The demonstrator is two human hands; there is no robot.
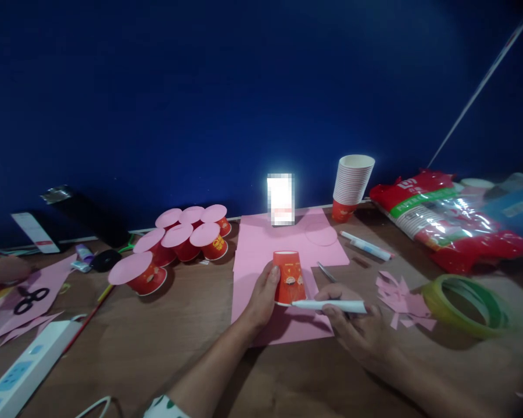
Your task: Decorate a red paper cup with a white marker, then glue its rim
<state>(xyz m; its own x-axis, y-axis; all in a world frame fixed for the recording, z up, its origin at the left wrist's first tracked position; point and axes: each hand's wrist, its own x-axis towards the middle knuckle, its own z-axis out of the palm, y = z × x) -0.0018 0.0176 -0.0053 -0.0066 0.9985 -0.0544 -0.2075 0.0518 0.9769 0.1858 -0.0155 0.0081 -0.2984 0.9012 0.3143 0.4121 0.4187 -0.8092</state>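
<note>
Left hand [261, 296]: fingers wrapped round an inverted red paper cup [289, 277], tapered and glossy, standing on a flat pink paper sheet [261, 249] on the wood-grain worktop [165, 342]. Right hand [353, 325]: fingers closed on a slim white pen [331, 305], tip at the cup's rim.
</note>
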